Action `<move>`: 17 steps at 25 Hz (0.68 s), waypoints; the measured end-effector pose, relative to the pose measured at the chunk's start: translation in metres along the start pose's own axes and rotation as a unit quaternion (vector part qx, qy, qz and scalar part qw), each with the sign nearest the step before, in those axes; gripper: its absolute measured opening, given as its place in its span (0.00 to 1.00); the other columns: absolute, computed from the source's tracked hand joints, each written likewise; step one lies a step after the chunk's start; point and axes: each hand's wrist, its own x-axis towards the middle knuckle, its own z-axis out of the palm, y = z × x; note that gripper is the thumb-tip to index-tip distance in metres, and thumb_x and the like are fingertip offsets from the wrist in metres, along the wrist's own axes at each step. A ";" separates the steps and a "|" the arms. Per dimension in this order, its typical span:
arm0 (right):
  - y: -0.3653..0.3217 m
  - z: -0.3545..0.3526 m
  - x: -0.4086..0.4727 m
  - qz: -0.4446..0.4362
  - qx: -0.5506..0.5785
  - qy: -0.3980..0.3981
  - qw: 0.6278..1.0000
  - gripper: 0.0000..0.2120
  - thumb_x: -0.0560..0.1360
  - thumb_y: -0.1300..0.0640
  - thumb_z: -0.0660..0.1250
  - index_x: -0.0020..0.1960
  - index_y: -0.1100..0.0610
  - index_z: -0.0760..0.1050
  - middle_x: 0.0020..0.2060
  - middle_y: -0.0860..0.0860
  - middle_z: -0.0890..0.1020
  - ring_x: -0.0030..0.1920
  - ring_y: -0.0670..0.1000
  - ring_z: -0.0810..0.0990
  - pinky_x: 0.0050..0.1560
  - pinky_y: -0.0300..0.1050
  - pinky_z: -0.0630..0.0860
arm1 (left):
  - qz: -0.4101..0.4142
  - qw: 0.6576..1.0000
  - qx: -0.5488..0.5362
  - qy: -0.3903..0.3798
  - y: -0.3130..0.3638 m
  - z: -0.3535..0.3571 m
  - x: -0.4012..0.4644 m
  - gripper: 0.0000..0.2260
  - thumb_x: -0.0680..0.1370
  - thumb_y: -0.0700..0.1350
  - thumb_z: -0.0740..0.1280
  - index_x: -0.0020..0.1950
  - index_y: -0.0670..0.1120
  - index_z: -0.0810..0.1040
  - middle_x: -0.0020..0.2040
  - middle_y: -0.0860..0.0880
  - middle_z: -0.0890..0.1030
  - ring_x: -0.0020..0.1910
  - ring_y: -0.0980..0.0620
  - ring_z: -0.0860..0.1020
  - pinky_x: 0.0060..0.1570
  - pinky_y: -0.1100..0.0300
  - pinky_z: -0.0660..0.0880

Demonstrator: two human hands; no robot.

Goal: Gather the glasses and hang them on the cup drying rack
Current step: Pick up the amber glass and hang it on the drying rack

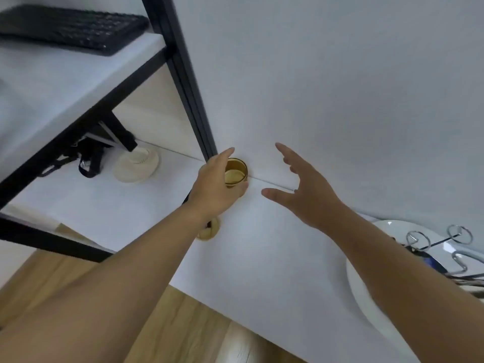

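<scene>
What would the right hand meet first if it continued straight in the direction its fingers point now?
Probably the white wall. The right hand is open, fingers pointing up and away, to the right of the amber glass that the left hand grips. Depth is unclear.

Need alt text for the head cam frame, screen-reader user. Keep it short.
A person's left hand wraps around an amber glass standing on a white table against a white wall, while the right hand hovers open beside it. At lower right, a metal cup drying rack sits on a white plate; a black keyboard rests on a shelf, upper left.
</scene>
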 end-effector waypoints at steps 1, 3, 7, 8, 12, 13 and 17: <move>0.006 0.007 0.002 0.000 0.009 0.002 1.000 0.44 0.75 0.48 0.78 0.83 0.38 0.57 0.78 0.42 0.68 0.77 0.46 0.67 0.74 0.47 0.68 | -0.005 1.000 -0.004 0.005 -0.007 0.007 0.005 0.40 0.74 0.59 0.75 0.82 0.57 0.59 0.77 0.52 0.68 0.76 0.49 0.66 0.70 0.53 0.68; 0.017 0.018 0.003 0.013 0.026 0.001 1.000 0.45 0.74 0.47 0.79 0.83 0.37 0.57 0.79 0.42 0.68 0.77 0.46 0.67 0.75 0.53 0.71 | -0.028 1.000 0.002 0.012 -0.021 0.018 0.016 0.44 0.72 0.60 0.77 0.82 0.56 0.58 0.78 0.51 0.67 0.76 0.49 0.66 0.70 0.53 0.68; 0.042 0.045 0.004 0.025 0.038 -0.027 0.999 0.49 0.71 0.45 0.81 0.83 0.37 0.56 0.80 0.40 0.65 0.78 0.46 0.66 0.75 0.56 0.72 | -0.070 0.997 -0.029 0.026 -0.041 0.039 0.032 0.49 0.68 0.61 0.80 0.82 0.57 0.56 0.79 0.51 0.63 0.76 0.48 0.66 0.72 0.48 0.70; 0.044 0.048 0.004 0.025 0.032 -0.033 0.999 0.50 0.71 0.45 0.81 0.83 0.38 0.56 0.81 0.40 0.65 0.78 0.46 0.66 0.75 0.56 0.71 | -0.079 0.995 -0.049 0.028 -0.040 0.044 0.032 0.50 0.68 0.60 0.81 0.83 0.56 0.56 0.80 0.51 0.62 0.76 0.48 0.66 0.73 0.49 0.69; 0.052 0.059 0.006 0.030 0.029 -0.039 0.998 0.51 0.70 0.45 0.82 0.84 0.38 0.55 0.80 0.39 0.65 0.78 0.45 0.65 0.75 0.54 0.71 | -0.094 0.992 -0.076 0.045 -0.041 0.060 0.037 0.52 0.68 0.58 0.82 0.83 0.56 0.55 0.80 0.51 0.61 0.77 0.49 0.65 0.73 0.53 0.68; 0.052 0.059 0.008 0.032 0.030 -0.037 0.998 0.51 0.70 0.46 0.82 0.84 0.38 0.55 0.80 0.39 0.65 0.78 0.45 0.65 0.75 0.53 0.71 | -0.094 0.991 -0.077 0.049 -0.044 0.062 0.040 0.51 0.68 0.58 0.82 0.83 0.56 0.55 0.80 0.51 0.61 0.77 0.50 0.65 0.71 0.56 0.68; 0.049 0.057 0.013 0.044 0.037 -0.023 0.998 0.51 0.70 0.46 0.82 0.83 0.39 0.56 0.80 0.42 0.66 0.78 0.47 0.66 0.76 0.53 0.70 | -0.094 0.992 -0.075 0.046 -0.050 0.060 0.052 0.50 0.68 0.55 0.83 0.83 0.56 0.57 0.78 0.51 0.65 0.75 0.50 0.67 0.67 0.59 0.68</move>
